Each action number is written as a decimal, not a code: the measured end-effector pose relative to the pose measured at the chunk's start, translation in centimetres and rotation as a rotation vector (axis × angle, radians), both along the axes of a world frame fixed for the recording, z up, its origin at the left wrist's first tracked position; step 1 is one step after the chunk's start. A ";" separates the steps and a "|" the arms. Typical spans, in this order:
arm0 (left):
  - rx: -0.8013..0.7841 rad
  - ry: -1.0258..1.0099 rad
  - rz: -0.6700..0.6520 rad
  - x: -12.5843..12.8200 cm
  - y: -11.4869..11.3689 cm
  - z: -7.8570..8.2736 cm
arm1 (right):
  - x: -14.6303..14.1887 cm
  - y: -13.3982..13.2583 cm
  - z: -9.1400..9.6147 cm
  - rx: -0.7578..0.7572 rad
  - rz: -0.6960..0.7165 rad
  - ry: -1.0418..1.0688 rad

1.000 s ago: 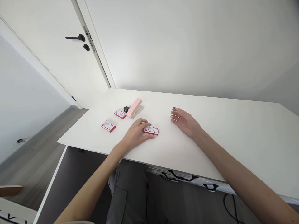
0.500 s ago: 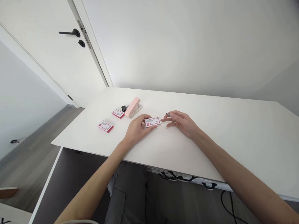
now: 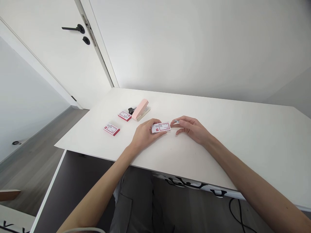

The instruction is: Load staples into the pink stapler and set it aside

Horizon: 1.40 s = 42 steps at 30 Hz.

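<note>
My left hand [image 3: 144,132] is closed around a small red-and-white staple box [image 3: 161,127], thumb along its near side and fingers behind it. My right hand [image 3: 190,127] pinches a short grey strip of staples [image 3: 176,122] between thumb and fingers. Its fingertips are close to the right end of the box; I cannot tell whether they touch it. To the left stands a pink stapler [image 3: 141,110], with a black staple remover [image 3: 131,110] beside it. Two similar boxes lie there, one near the stapler [image 3: 124,116] and another nearer me [image 3: 111,129].
Everything rests on a white desk [image 3: 243,139] against a pale wall. A white door [image 3: 48,48] with a black handle [image 3: 79,28] is at the far left. Black cables [image 3: 239,210] hang below the desk's front edge.
The view has shifted slightly. The box has turned a little in my left hand, and my right fingertips are now closer to its right end. The strip remains in my right hand.
</note>
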<state>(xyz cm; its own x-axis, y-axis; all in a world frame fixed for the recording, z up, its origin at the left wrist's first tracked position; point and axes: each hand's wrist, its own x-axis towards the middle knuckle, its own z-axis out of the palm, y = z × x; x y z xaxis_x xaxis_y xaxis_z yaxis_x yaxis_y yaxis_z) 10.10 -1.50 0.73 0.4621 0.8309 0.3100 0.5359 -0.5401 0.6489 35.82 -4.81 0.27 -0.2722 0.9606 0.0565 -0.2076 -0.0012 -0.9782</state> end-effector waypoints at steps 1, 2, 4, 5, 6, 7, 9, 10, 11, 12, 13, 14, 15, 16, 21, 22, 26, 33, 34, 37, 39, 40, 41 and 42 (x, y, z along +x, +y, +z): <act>-0.002 0.001 -0.002 0.0 0.0 0.0 | 0.0 0.0 0.0 0.004 0.006 -0.003; -0.003 0.000 -0.007 0.0 -0.1 0.1 | 0.0 -0.1 0.0 0.009 0.013 -0.007; -0.001 -0.002 -0.018 0.0 -0.1 0.2 | 0.0 -0.1 0.0 0.018 0.028 -0.015; 0.001 -0.003 -0.023 0.0 -0.1 0.2 | 0.1 0.0 -0.1 0.020 0.033 -0.020; 0.002 -0.002 -0.029 0.0 -0.1 0.2 | 0.1 0.0 -0.1 0.018 0.031 -0.025; 0.004 -0.001 -0.035 0.0 -0.1 0.1 | 0.2 0.1 -0.2 0.014 0.018 -0.030; 0.007 0.005 -0.054 0.0 0.0 0.0 | 0.2 0.2 -0.3 0.005 -0.041 -0.048; 0.012 0.012 -0.071 0.0 0.1 -0.1 | 0.3 0.3 -0.4 0.004 -0.082 -0.061; 0.020 0.021 -0.094 0.0 0.2 -0.2 | 0.3 0.4 -0.4 0.006 -0.124 -0.077; 0.030 0.033 -0.120 0.0 0.2 -0.3 | 0.3 0.4 -0.5 0.011 -0.163 -0.093; 0.044 0.049 -0.150 0.0 0.3 -0.4 | 0.3 0.4 -0.5 0.017 -0.195 -0.107; 0.058 0.068 -0.178 0.0 0.3 -0.5 | 0.2 0.5 -0.4 0.023 -0.219 -0.117; 0.074 0.088 -0.199 0.1 0.3 -0.5 | 0.2 0.5 -0.4 0.029 -0.236 -0.121; 0.089 0.105 -0.207 0.1 0.3 -0.6 | 0.2 0.4 -0.4 0.033 -0.247 -0.122; 0.158 0.104 -0.001 0.1 -0.4 -0.1 | 0.1 0.4 -0.3 0.053 -0.264 -0.133; 0.164 0.099 0.059 0.2 -0.6 0.0 | 0.1 0.4 -0.3 0.058 -0.263 -0.140; 0.119 0.132 0.123 0.3 -1.0 0.0 | -0.2 0.2 0.0 0.085 -0.259 -0.187; 0.049 0.122 -0.026 0.4 -1.0 -0.1 | -0.9 -0.5 0.3 0.153 -0.211 -0.399; 0.043 0.111 -0.048 0.3 -1.0 -0.1 | -1.0 -0.5 0.2 0.177 -0.176 -0.423; 0.019 0.089 -0.116 0.1 -1.0 0.0 | -1.2 -0.5 -0.4 0.286 -0.079 -0.477; 0.004 0.084 -0.155 0.1 -1.1 0.0 | -1.3 -0.4 -0.7 0.365 -0.031 -0.508; -0.003 0.082 -0.172 0.1 -1.1 0.0 | -1.3 -0.4 -0.8 0.397 -0.015 -0.526; -0.011 0.079 -0.187 0.0 -1.1 0.0 | -1.4 -0.4 -0.8 0.424 -0.003 -0.546; -0.018 0.077 -0.200 0.1 -1.1 0.0 | -1.4 -0.4 -0.9 0.446 0.006 -0.565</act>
<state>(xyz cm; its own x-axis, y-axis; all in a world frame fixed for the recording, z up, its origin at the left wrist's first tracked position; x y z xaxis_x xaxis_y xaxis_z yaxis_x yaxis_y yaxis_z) 10.15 -2.59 0.77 0.6398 0.7256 0.2532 0.4678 -0.6291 0.6208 34.38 -5.25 -0.58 -0.3811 0.8771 0.2922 0.3294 0.4241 -0.8436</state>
